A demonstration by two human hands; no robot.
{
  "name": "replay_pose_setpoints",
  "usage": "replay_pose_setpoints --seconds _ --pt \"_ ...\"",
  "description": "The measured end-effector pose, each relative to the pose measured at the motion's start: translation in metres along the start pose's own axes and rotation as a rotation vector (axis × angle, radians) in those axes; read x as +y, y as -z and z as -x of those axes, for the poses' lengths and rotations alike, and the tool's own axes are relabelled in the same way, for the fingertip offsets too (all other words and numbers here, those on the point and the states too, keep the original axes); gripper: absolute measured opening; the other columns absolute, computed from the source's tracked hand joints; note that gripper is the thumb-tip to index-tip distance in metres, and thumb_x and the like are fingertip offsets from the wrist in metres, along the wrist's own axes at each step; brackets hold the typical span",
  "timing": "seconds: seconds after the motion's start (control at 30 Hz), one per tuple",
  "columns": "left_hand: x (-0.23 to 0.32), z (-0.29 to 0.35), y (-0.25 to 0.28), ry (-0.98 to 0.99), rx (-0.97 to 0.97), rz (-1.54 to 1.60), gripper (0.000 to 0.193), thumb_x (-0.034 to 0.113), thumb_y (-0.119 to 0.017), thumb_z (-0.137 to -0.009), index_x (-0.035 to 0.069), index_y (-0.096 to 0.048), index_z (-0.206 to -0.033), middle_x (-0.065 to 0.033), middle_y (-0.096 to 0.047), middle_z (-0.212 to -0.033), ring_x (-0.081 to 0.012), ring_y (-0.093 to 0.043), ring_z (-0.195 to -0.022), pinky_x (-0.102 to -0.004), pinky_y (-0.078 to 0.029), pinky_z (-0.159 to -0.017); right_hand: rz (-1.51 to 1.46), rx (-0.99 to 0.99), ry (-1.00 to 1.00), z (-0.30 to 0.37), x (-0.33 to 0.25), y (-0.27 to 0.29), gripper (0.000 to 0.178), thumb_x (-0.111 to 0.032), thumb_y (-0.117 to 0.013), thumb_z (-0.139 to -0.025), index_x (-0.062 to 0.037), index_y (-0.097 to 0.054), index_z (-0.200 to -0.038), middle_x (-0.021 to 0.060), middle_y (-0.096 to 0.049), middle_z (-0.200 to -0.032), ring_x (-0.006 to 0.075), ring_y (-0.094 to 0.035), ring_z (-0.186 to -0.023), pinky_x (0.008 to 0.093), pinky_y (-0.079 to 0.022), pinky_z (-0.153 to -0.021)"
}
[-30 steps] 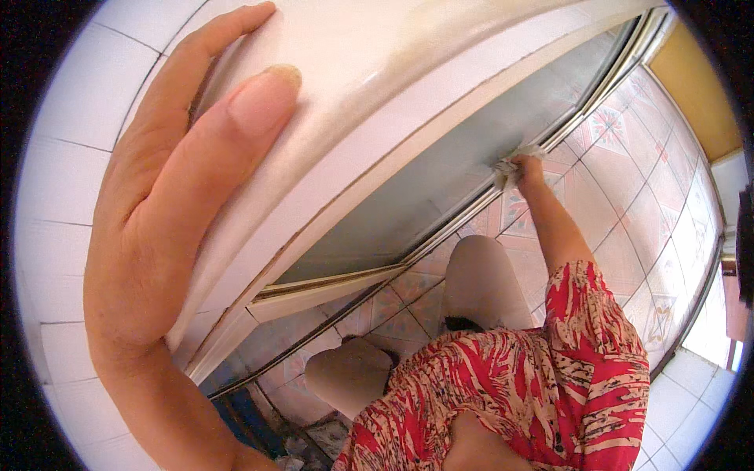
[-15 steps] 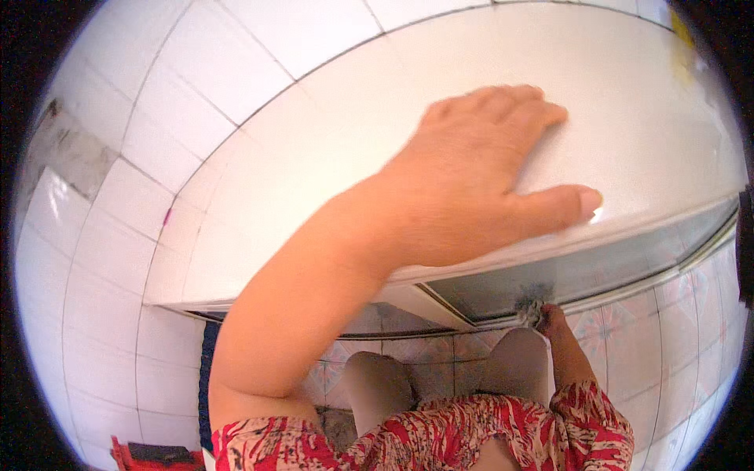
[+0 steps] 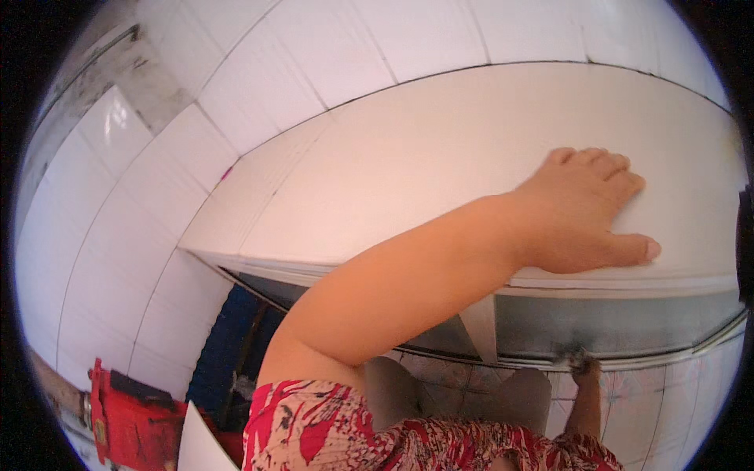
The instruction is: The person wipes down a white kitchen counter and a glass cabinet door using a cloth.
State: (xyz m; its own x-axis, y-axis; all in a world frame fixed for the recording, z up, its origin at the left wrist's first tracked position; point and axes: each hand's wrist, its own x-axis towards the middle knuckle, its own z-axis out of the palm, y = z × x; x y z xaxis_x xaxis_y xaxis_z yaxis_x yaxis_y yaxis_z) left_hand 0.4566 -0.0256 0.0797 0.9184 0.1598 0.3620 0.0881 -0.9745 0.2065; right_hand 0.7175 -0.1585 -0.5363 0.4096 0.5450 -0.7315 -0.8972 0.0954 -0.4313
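Observation:
My left hand (image 3: 591, 206) lies palm down on a white countertop (image 3: 408, 165), close to its front edge. Its thumb is spread away from the fingers, and nothing is held under it that I can see. Below the counter, my right hand (image 3: 587, 374) is closed around a crumpled grey wad (image 3: 578, 357); whether it is a rag or a scrubber is unclear. That wad touches the lower part of a grey, glass-like panel (image 3: 628, 326) in a white frame under the counter. Most of the right hand's fingers are hidden or too small to make out.
White wall tiles (image 3: 440, 39) border the counter at the back and left. A bare grey wall patch (image 3: 153, 90) shows at upper left. At lower left are a red object (image 3: 129, 424) and a dark blue ribbed surface (image 3: 212, 337). Patterned tiles (image 3: 628, 400) lie below the panel.
The view has turned, so the counter sits lower and more of the red object shows. My left hand still rests on the counter; my right still holds the wad against the panel's lower part.

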Motion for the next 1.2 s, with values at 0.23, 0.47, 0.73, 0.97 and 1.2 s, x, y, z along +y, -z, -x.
replay_pose_setpoints --seconds 0.23,0.47,0.73,0.97,1.2 --pt "-0.005 -0.002 -0.007 -0.001 0.001 -0.002 0.083 0.061 -0.050 -0.085 -0.003 -0.046 -0.137 -0.0270 -0.039 -0.145 -0.0390 -0.031 -0.138 -0.0484 -0.021 -0.114 0.291 -0.337 0.205 -0.035 -0.083 0.046 0.024 -0.027 -0.046 -0.097 -0.0043 -0.055 -0.097 0.0080 -0.059 -0.090 0.0251 -0.055 -0.078 0.0393 -0.048 -0.068" --pt "-0.011 -0.004 -0.007 0.017 -0.013 0.009 0.082 0.061 -0.050 -0.085 -0.004 -0.046 -0.135 -0.0266 -0.040 -0.143 -0.0386 -0.033 -0.136 -0.0482 -0.023 -0.112 -0.099 -0.089 -0.033 -0.048 -0.003 -0.035 0.024 -0.019 -0.043 -0.093 -0.0074 -0.061 -0.105 0.0121 -0.065 -0.091 0.0262 -0.061 -0.076 0.0413 -0.053 -0.062" --pt "-0.010 -0.007 -0.007 0.003 -0.013 0.033 0.081 0.058 -0.048 -0.087 -0.007 -0.044 -0.135 -0.0297 -0.038 -0.143 -0.0420 -0.032 -0.136 -0.0510 -0.021 -0.113 -0.021 -0.129 -0.124 -0.004 0.028 -0.100 0.025 -0.019 -0.043 -0.094 -0.0061 -0.060 -0.107 0.0123 -0.064 -0.095 0.0269 -0.060 -0.079 0.0414 -0.053 -0.067" --pt "-0.014 -0.012 -0.008 0.008 -0.050 0.048 0.083 0.058 -0.047 -0.088 -0.007 -0.041 -0.139 -0.0304 -0.034 -0.146 -0.0433 -0.026 -0.140 -0.0520 -0.018 -0.115 0.011 -0.108 -0.122 0.013 0.026 -0.107 0.025 -0.020 -0.044 -0.095 -0.0049 -0.059 -0.109 0.0124 -0.063 -0.098 0.0276 -0.059 -0.081 0.0415 -0.052 -0.071" --pt "-0.008 -0.009 0.001 0.042 -0.100 0.065 0.083 0.058 -0.046 -0.088 -0.007 -0.039 -0.140 -0.0297 -0.032 -0.148 -0.0426 -0.024 -0.141 -0.0512 -0.016 -0.116 0.026 -0.099 -0.122 0.030 0.027 -0.112 0.026 -0.020 -0.044 -0.096 -0.0038 -0.058 -0.111 0.0126 -0.062 -0.100 0.0283 -0.058 -0.084 0.0416 -0.052 -0.075"
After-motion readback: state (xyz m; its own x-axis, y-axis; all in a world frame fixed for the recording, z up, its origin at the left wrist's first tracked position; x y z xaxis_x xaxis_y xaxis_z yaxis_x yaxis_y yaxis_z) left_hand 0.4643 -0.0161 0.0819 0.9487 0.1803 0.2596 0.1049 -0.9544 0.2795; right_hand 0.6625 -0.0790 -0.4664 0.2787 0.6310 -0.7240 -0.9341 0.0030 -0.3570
